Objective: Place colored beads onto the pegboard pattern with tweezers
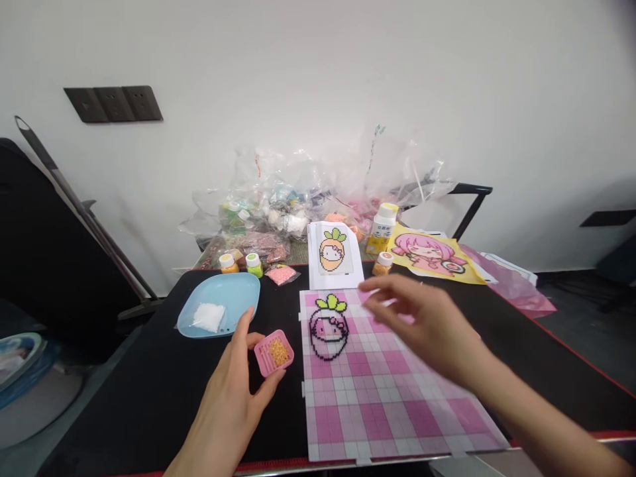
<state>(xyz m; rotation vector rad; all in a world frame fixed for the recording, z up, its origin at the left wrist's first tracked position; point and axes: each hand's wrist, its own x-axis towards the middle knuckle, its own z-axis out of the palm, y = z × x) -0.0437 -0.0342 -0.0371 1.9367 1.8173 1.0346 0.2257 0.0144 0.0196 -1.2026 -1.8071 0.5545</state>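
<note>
Here in the lower middle of the frame: a small pink tray (265, 361), loaded with yellow beads (279, 352) and gripped at the edges between thumb and fingers of the left hand (233, 391). Can't tell whether lifted or resting on the black mat (154, 397). Just to the right, a pink-and-white board (377, 397), reaching down to the bottom of the frame; near the board's upper left corner, a bead figure (326, 358), outlined in black, with green leaves on top. And over to the right of centre, above the board, the right hand (427, 324), blurred, fingers loosely bent; can't tell whether pinching a bead. Propped behind the board, mid-frame, a white sheet (332, 255) with a matching carrot-shaped figure. Left of centre, a blue plate (223, 285), holding a white packet (209, 317). Behind the plate, a green jar (254, 265). Right of the sheet, an orange jar (383, 264), a white bottle (383, 228), then a yellow picture (427, 255). Heaped along the wall, clear plastic bags (298, 179).
</note>
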